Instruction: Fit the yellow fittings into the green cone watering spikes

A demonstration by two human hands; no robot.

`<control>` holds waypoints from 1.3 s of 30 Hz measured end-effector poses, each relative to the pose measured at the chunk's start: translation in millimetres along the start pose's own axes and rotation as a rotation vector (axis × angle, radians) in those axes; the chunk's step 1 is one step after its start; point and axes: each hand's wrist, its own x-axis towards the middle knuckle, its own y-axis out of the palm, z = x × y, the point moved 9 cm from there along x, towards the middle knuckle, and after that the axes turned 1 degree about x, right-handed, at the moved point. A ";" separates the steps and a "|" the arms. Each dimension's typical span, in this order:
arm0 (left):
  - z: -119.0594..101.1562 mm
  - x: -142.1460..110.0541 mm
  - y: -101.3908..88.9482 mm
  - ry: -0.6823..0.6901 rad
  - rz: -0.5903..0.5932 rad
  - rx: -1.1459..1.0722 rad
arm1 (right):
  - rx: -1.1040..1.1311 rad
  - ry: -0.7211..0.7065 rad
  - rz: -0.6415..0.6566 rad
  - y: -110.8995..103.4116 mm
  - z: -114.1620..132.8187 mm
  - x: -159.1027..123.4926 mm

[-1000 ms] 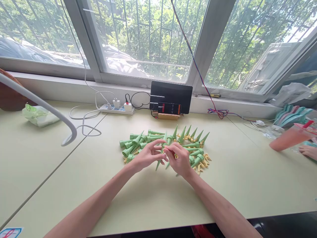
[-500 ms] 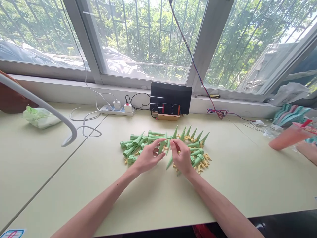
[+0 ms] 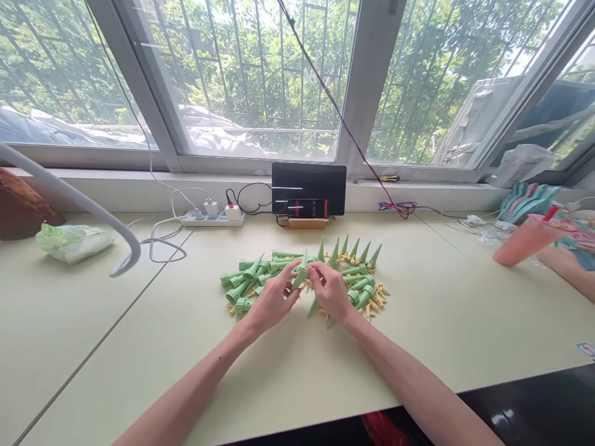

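Note:
My left hand (image 3: 273, 302) is closed around a green plastic cone-shaped spike (image 3: 300, 279), held tilted with its point up. Against the side of that spike, my right hand (image 3: 331, 291) has its thumb and fingertips pinched together. What sits in the pinch is hidden by the fingers. To the left lies a pile of green spikes with ribbed caps (image 3: 237, 288). More green spikes (image 3: 360, 284) lie on the right, by small yellow pieces (image 3: 375, 303). Behind my right hand, several green spikes (image 3: 354, 249) stand points up in a curved row.
A tablet (image 3: 309, 179) and a phone (image 3: 309, 208) stand by the window. The power strip (image 3: 214, 217) and a white curved tube (image 3: 125, 238) are at left, with a green-white packet (image 3: 74, 241). At right are a pink drink cup (image 3: 525, 240) and another person's arm (image 3: 569, 272).
My right fingertips have come up against the green spike in my left hand, where a gap showed before. The whole view has shifted slightly.

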 end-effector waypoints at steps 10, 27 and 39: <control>-6.5 1.0 -0.6 0.106 -0.026 0.139 | 0.004 -0.020 0.038 5.2 -4.0 1.3; -4.2 0.9 -0.8 0.119 -0.081 0.104 | -0.047 -0.254 -0.170 -22.0 31.8 -6.2; -8.8 -3.3 -1.7 0.205 -0.165 0.142 | -0.085 -0.390 -0.207 -22.9 46.6 -16.6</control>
